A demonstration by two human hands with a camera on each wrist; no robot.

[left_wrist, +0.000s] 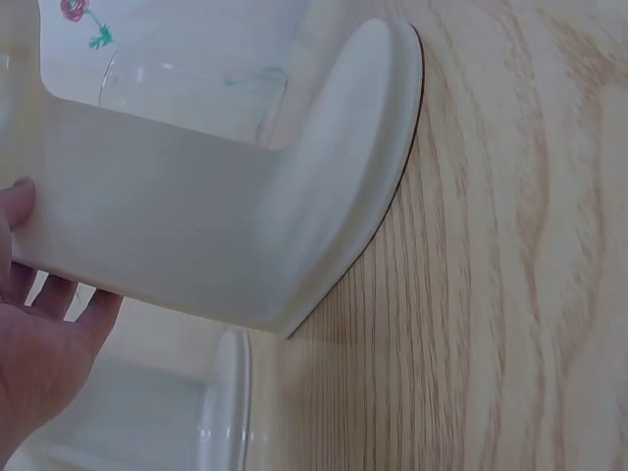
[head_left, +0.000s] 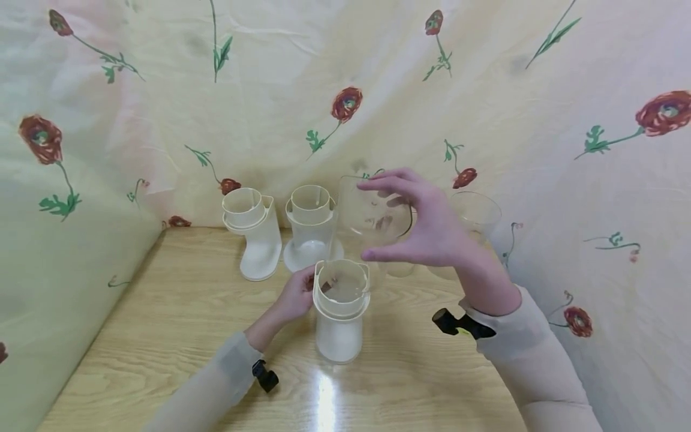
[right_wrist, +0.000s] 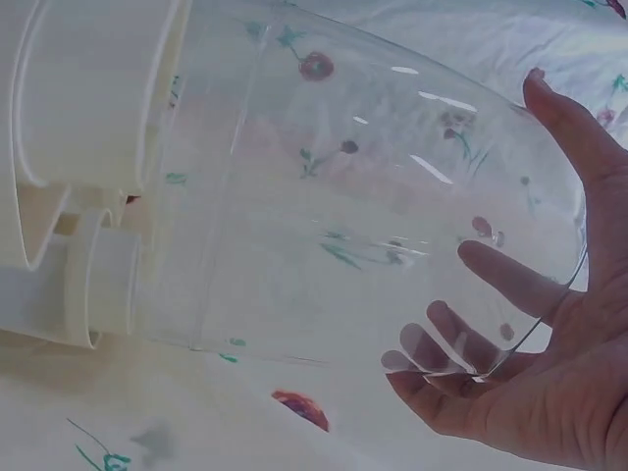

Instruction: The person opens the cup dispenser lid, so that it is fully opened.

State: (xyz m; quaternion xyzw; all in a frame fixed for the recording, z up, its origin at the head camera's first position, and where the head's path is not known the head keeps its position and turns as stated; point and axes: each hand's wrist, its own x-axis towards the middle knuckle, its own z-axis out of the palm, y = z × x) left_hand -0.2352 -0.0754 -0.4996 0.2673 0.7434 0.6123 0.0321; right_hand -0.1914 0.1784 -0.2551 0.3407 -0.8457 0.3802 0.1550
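A white plastic stand (head_left: 339,339) with a ring-shaped collar at its top stands upright on the table in the middle of the head view. My left hand (head_left: 297,294) grips its upper part from the left; the left wrist view shows the thumb on the side of the white column and the fingers curling under its edge. Above the collar, my right hand (head_left: 432,225) holds a clear, see-through container (right_wrist: 304,177) by its wide end, thumb and fingers spread around the wall. The container's narrower end points at the collar and overlaps it in the head view.
Two similar white stands, one at the back left (head_left: 261,255) and another beside it (head_left: 310,237), stand near the flowered cloth (head_left: 281,108). More clear containers (head_left: 475,210) stand at the back right, partly behind my right arm. The wooden table (head_left: 178,336) runs up to the cloth.
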